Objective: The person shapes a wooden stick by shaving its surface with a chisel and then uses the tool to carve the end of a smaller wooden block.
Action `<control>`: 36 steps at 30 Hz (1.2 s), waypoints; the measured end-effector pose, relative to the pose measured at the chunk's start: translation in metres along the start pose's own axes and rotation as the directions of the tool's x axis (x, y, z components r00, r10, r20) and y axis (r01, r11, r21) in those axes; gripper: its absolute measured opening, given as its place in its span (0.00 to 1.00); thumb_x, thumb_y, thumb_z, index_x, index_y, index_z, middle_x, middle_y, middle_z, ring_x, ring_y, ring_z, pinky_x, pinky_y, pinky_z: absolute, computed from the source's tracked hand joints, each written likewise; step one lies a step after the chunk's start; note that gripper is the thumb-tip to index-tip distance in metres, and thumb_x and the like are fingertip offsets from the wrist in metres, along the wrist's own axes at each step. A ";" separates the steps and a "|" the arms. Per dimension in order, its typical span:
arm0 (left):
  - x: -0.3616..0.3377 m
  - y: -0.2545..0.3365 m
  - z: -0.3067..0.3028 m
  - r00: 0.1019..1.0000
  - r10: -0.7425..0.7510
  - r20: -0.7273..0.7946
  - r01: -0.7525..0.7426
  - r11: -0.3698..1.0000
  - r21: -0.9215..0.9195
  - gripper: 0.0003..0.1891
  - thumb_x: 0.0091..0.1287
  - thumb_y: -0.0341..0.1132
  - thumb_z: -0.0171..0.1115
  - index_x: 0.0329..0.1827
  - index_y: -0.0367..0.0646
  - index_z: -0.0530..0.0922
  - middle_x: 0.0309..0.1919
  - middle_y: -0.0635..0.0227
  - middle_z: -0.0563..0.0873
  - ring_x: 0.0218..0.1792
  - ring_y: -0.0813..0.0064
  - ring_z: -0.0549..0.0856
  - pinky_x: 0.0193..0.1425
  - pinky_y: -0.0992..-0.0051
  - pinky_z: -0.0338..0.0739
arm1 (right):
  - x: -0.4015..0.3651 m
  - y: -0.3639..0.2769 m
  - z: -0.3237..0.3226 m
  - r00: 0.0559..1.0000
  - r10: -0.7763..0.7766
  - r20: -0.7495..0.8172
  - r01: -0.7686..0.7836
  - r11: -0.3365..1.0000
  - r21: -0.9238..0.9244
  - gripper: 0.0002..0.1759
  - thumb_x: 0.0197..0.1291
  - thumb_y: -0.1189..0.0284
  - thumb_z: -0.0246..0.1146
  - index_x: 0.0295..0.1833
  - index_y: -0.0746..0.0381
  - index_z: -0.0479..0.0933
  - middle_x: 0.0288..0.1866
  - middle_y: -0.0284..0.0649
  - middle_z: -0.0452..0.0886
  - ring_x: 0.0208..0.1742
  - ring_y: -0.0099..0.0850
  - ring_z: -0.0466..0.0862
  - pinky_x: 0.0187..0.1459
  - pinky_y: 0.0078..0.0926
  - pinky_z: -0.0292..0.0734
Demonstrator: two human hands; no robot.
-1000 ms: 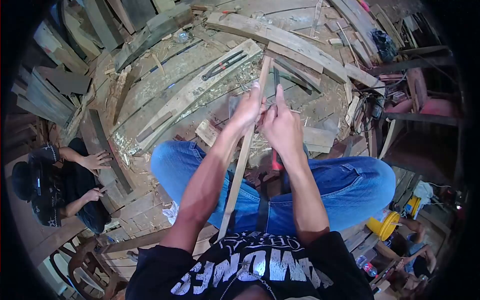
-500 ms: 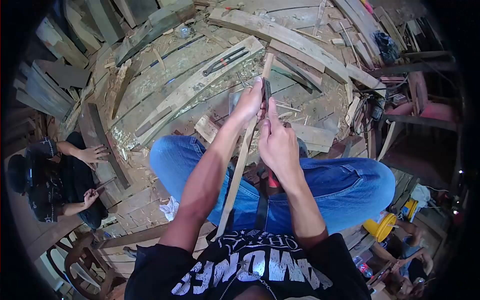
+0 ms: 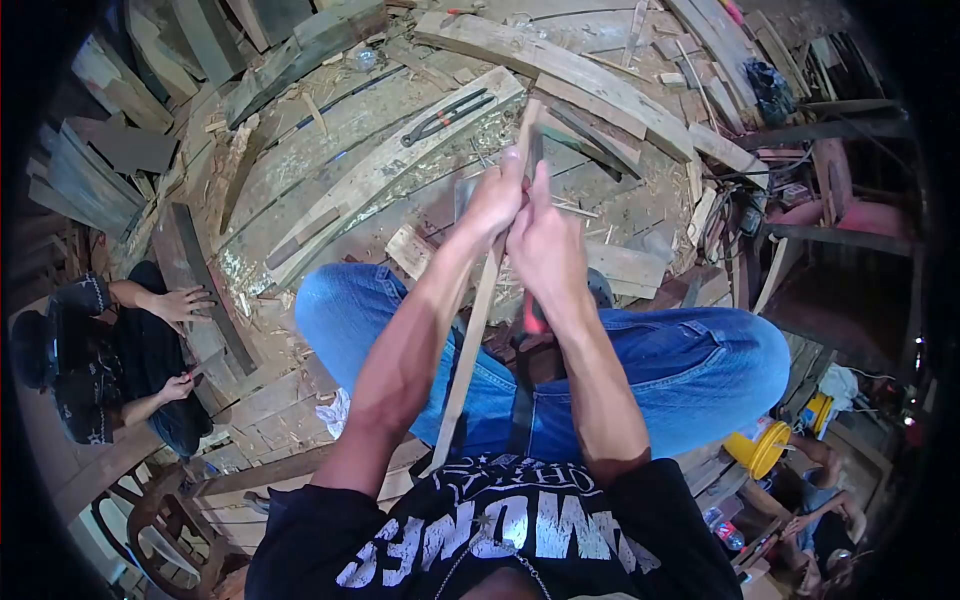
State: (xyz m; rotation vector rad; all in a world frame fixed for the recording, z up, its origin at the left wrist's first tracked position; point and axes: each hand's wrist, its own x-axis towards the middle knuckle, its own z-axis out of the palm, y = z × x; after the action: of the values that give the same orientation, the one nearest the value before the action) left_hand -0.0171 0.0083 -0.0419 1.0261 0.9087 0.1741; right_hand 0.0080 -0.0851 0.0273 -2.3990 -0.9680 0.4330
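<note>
A long, thin wooden strip (image 3: 465, 375) runs from my torso up between my legs and past both hands. My left hand (image 3: 495, 200) is closed around its upper part. Against the strip's far end lies the dark, motion-smeared blade of a knife (image 3: 537, 150). My right hand (image 3: 547, 245) grips this knife, with its index finger stretched along the blade. A red piece (image 3: 533, 316), seemingly part of the knife's long handle, shows below the right wrist. The fingers of both hands are close together, and the grip is partly hidden.
Orange-handled pincers (image 3: 445, 118) lie on a plank (image 3: 390, 165) ahead. A long curved beam (image 3: 560, 70) lies beyond, among shavings and offcuts. On the left sits a co-worker (image 3: 95, 360) beside a dark board (image 3: 210, 290). A yellow bucket (image 3: 758, 448) and another person (image 3: 825, 510) are lower right.
My right hand has pushed the knife forward along the strip, away from my body. My left hand stays about where it was on the strip.
</note>
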 end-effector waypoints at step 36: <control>0.013 -0.007 -0.012 0.994 0.064 -0.083 -0.024 0.910 0.413 0.33 0.76 0.55 0.38 0.34 0.33 0.81 0.25 0.63 0.81 0.29 0.74 0.79 0.37 0.68 0.73 | 0.005 -0.003 -0.008 0.994 0.060 0.086 -0.057 0.997 -0.043 0.30 0.61 0.69 0.55 0.69 0.68 0.66 0.27 0.63 0.81 0.33 0.58 0.84 0.38 0.53 0.80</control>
State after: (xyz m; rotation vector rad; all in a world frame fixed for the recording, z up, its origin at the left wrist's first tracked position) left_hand -0.0190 0.0194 -0.0572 1.4420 1.0346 0.0685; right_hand 0.0132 -0.0824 0.0352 -2.4679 -0.9542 0.5487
